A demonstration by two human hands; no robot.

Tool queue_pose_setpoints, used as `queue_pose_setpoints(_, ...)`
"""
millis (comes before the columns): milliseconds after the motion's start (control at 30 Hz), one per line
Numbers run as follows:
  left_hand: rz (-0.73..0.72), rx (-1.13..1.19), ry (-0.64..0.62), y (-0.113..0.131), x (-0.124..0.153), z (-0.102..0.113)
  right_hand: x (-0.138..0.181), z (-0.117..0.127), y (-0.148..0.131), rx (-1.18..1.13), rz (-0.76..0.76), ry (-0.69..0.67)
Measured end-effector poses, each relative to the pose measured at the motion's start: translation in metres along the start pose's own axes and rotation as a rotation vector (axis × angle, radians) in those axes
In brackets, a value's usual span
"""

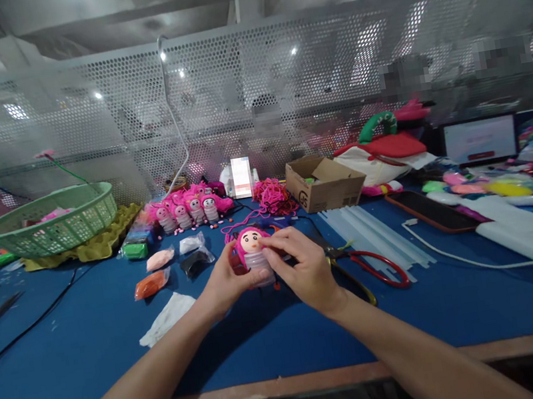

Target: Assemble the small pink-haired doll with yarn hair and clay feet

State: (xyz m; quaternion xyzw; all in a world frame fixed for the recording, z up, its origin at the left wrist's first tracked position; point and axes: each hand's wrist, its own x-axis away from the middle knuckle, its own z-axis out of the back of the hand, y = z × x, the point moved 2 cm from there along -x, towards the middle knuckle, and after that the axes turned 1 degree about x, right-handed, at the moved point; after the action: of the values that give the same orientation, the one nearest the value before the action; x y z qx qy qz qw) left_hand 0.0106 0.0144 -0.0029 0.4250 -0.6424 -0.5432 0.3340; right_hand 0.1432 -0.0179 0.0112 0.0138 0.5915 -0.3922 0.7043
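Upright above the blue table, a small pink-haired doll (252, 245) with a pale clay face and a ribbed whitish body faces me. My left hand (231, 276) is wrapped round its body from the left, thumb across the front. The fingers of my right hand (304, 264) are pinched together against the right side of the doll's face; whether a tiny piece is between them I cannot make out. Left of the doll lie packets of black clay (195, 262), orange clay (152, 283) and peach clay (160, 259). A crumpled white tissue (166, 318) rests near my left forearm.
Several similar dolls (188, 213) stand at the back beside pink yarn (273, 197) and a cardboard box (327, 183). Red-handled scissors (378, 268) and translucent strips (374, 240) lie to the right, near a phone (437, 211). A green basket (48, 224) sits at the left.
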Motion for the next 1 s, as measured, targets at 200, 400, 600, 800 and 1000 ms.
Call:
queue_pose_setpoints(200, 0.001, -0.023, 0.021, 0.0, 0.0001, 0.0008, -0.0001, 0.0009, 0.0004, -0.016, -0.015, 0.013)
queue_pose_setpoints(400, -0.002, -0.009, 0.015, -0.0007, 0.0003, 0.0012, 0.0003, 0.0007, -0.0009, -0.014, 0.038, 0.017)
queue_pose_setpoints(600, -0.002, -0.015, -0.002, -0.0005, 0.0, 0.0012, 0.0015, 0.0023, -0.0013, -0.005, 0.002, 0.043)
queue_pose_setpoints(800, -0.016, 0.008, -0.014, -0.0022, -0.0009, 0.0022, 0.0012, 0.0041, -0.004, -0.025, -0.049, 0.034)
queue_pose_setpoints(1000, -0.016, 0.012, 0.005, -0.0013, 0.0001, 0.0012, 0.001, 0.004, -0.0047, -0.012, -0.025, 0.014)
